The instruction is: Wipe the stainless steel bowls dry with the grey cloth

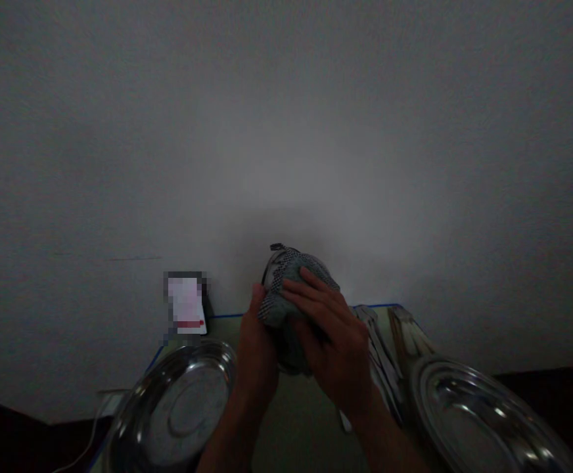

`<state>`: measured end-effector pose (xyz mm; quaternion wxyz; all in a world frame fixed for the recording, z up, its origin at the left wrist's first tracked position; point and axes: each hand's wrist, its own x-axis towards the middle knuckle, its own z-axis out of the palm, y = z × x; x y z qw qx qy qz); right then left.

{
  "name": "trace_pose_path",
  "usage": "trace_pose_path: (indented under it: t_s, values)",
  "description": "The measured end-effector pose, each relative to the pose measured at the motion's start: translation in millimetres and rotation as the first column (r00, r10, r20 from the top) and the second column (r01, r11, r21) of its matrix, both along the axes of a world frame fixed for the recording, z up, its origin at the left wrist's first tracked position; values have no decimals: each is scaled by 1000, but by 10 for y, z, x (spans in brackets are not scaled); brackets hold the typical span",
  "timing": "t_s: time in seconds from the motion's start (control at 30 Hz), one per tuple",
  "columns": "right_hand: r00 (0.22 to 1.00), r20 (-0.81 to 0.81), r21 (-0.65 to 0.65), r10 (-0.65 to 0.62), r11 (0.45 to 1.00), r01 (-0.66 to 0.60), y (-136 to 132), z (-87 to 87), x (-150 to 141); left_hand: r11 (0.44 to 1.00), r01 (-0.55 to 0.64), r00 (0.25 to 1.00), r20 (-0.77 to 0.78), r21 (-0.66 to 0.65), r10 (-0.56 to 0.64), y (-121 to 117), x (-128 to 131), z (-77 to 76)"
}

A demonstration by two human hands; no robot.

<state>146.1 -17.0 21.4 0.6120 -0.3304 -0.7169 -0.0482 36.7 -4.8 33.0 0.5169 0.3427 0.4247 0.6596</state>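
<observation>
In the middle of the head view, my left hand [257, 351] grips the left side of a round, shiny-rimmed dish [267, 268], most of it hidden by cloth. A grey cloth [276, 303] with a black-and-white checked edge and a small hanging loop drapes over it. My right hand [338, 335] presses the cloth onto the dish from the right, fingers laid across it and thumb bent below. The dish's exact kind is hard to tell in the dim light. Both hands are above a greenish table [299, 427] with a blue edge.
A large steel basin [188, 397] stands at left, another [478, 420] at right. Flatware [382, 361] and wooden-looking utensils [407, 328] lie between the right hand and the right basin. A phone-like device [186, 302] leans on the wall [286, 131] behind.
</observation>
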Motion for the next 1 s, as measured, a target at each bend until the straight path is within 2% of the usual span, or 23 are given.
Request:
trace_pose_path:
  t_s: [0.07,0.13,0.2,0.23,0.27,0.33,0.4,0.43,0.5,0.53,0.63,0.73,0.8,0.9,0.93,1.0]
  values:
    - [984,-163,-57,-65,997,57,-10,28,91,1000,-8,964,-265,-19,2,-19,-54,2]
    - [909,-371,-100,-192,981,166,-33,62,209,998,45,864,-499,-41,-59,-48,-95,36]
    - [810,-522,-100,-268,962,254,-68,102,319,987,162,766,-627,-22,-140,-72,-111,67]
    - [801,-537,-96,-264,963,253,-86,123,361,972,234,730,-659,-8,-181,-81,-114,77]
    - [834,-500,-101,-232,973,210,-100,145,390,950,312,693,-685,5,-224,-88,-117,83]
    - [947,-305,-170,-99,984,48,-110,180,419,890,455,614,-731,17,-299,-93,-143,87]
    - [991,-130,-308,45,948,-83,-84,193,428,837,546,554,-760,26,-339,-89,-212,92]
    - [991,-102,-381,89,916,-122,-60,188,437,817,575,541,-764,32,-351,-84,-263,94]
    - [979,-160,-509,126,839,-191,2,160,476,799,598,558,-748,63,-359,-68,-386,93]
    - [967,-213,-555,142,796,-239,32,140,507,804,588,593,-723,89,-353,-59,-447,86]
    - [902,-372,-598,218,688,-413,92,87,614,889,433,776,-564,151,-282,-38,-586,27]
    - [824,-492,-569,281,613,-549,91,77,676,953,264,922,-329,146,-205,-9,-642,-78]
    - [782,-550,-540,293,589,-601,78,84,676,970,219,962,-190,110,-195,24,-651,-138]
    - [732,-631,-494,258,594,-635,96,74,634,984,179,984,6,2,-179,83,-626,-162]
    - [713,-660,-477,236,601,-641,115,60,612,989,146,988,63,-26,-144,101,-605,-149]
    - [665,-722,-432,190,626,-649,170,20,563,999,4,990,143,-46,3,129,-544,-105]
